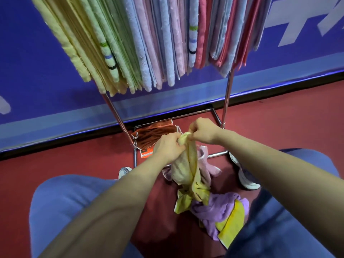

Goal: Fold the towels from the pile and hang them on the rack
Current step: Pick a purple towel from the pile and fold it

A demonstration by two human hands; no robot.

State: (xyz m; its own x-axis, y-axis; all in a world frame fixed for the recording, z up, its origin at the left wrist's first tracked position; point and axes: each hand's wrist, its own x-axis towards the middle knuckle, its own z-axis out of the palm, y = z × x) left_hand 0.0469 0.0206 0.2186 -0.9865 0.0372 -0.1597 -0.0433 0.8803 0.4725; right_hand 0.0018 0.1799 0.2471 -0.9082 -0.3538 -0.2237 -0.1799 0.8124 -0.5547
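Looking down from the head onto two bare forearms reaching forward. The left hand [168, 147] and the right hand [202, 132] sit side by side, nearly touching. Both have their fingers curled tight on the bunched top edge of a pale yellow towel [186, 170]. The towel hangs straight down from this grip, twisted and crumpled. Its lower end meets the pile [219, 211] of purple and yellow towels, which lies on the red floor [279, 118] below the hands, between knees in blue trousers [65, 202]. Just behind the grip, an orange mesh bag [154, 134] sits at the foot of the metal rack [227, 94]. Well above the grip — filling the top of the view — folded towels [141, 43] hang in a dense row: yellow, green, blue, pink, red. A white shoe [248, 180] shows to the right, below the grip
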